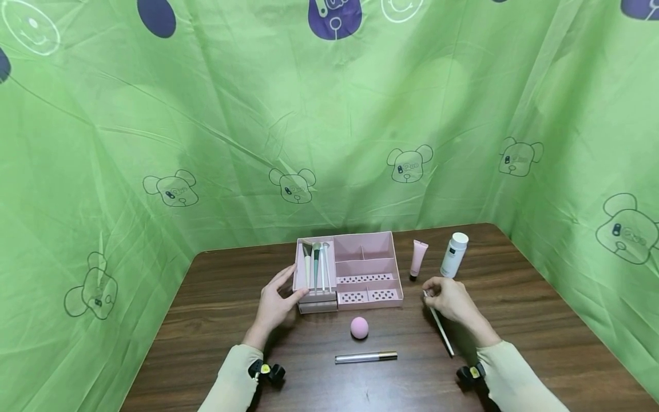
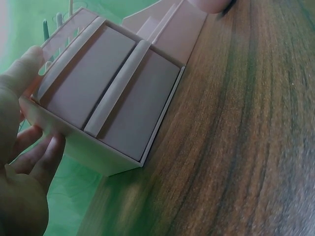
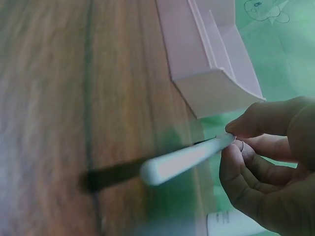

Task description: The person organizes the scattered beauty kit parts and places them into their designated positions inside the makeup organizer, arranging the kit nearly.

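Observation:
A pink makeup organizer (image 1: 365,263) stands on the table. My left hand (image 1: 275,303) holds its left front corner, thumb at the front edge and fingers along the side. Several makeup brushes (image 1: 316,266) lie in its left section, above two drawers (image 2: 113,83). To the right of the organizer, my right hand (image 1: 454,300) pinches a slim white makeup brush (image 1: 444,335) near its far end, the handle slanting toward me. In the right wrist view the handle (image 3: 187,160) points at the camera; fingers hide the brush's other end.
A pink tube (image 1: 418,257) and a white bottle (image 1: 455,254) stand beyond my right hand. In front of the organizer are a pink ball-shaped sponge (image 1: 359,328) and a silver tube with a gold end (image 1: 365,357). Green curtains (image 1: 329,126) surround the wooden table (image 1: 216,320).

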A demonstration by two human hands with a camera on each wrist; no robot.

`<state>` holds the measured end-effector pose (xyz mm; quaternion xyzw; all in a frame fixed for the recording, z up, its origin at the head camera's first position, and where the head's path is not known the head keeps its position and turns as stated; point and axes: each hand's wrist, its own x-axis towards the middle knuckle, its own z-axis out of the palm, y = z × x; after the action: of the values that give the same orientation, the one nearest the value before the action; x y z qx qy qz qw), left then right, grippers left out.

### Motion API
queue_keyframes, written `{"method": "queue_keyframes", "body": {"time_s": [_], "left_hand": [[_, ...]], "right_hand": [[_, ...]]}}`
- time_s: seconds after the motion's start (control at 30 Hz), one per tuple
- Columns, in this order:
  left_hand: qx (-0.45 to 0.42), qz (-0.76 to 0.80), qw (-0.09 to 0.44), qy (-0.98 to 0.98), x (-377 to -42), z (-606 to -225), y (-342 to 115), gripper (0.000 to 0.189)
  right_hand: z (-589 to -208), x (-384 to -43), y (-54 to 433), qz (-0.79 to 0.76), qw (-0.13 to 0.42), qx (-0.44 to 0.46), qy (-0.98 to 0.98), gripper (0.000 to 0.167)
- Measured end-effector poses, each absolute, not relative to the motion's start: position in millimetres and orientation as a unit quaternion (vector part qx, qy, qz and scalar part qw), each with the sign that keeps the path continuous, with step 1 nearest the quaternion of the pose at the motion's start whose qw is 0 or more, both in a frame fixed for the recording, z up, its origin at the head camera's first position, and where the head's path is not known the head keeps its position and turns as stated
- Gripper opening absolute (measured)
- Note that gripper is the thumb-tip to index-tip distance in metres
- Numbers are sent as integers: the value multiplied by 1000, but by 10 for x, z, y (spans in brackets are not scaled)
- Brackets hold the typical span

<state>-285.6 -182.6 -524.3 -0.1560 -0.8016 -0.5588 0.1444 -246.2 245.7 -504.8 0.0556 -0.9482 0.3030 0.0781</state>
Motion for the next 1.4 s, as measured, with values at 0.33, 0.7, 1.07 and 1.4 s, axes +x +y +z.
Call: {"method": "queue_keyframes", "body": {"time_s": [0.33, 0.7, 1.07, 1.4], "left_hand": [[-155, -568, 136, -797, -2867, -5243, -1830, 68], [-158, -570, 137, -795, -2866, -5239, -1839, 68], [-157, -571, 136, -794, -2861, -5247, -1828, 67], [-161, -558, 143, -802, -2806, -5150, -1786, 66]], "right_hand": [[-4981, -2569, 2302, 328, 91, 76, -937, 19], [-4779, -2698, 2053, 326, 98, 89, -936, 18], [-4576, -2830, 1763, 354, 107, 113, -922, 19], [-4476, -2898, 1598, 379, 101, 126, -911, 19]]}}
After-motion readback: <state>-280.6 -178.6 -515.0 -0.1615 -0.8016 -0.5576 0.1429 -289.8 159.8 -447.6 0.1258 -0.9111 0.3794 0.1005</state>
